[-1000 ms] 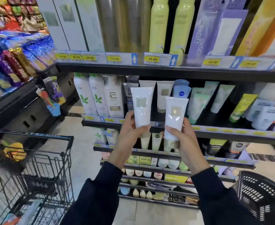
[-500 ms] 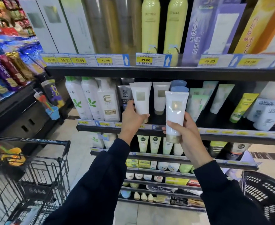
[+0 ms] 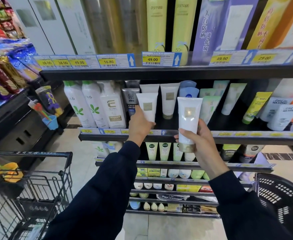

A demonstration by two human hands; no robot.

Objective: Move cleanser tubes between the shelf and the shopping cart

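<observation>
As gripped, tube (image 3: 188, 118) above right hand (image 3: 200, 141).

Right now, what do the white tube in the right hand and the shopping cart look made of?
White tube: likely soft plastic, semi-gloss; soft light sheen, flat crimped top, gold-coloured cap. Shopping cart: probably dark-coated metal wire; thin rigid bars in a grid.

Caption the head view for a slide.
Left hand sets one white tube on the shelf; right hand holds another.

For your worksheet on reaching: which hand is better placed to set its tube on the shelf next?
Left hand: its white tube is already over the shelf. The right hand holds its tube in front.
</observation>
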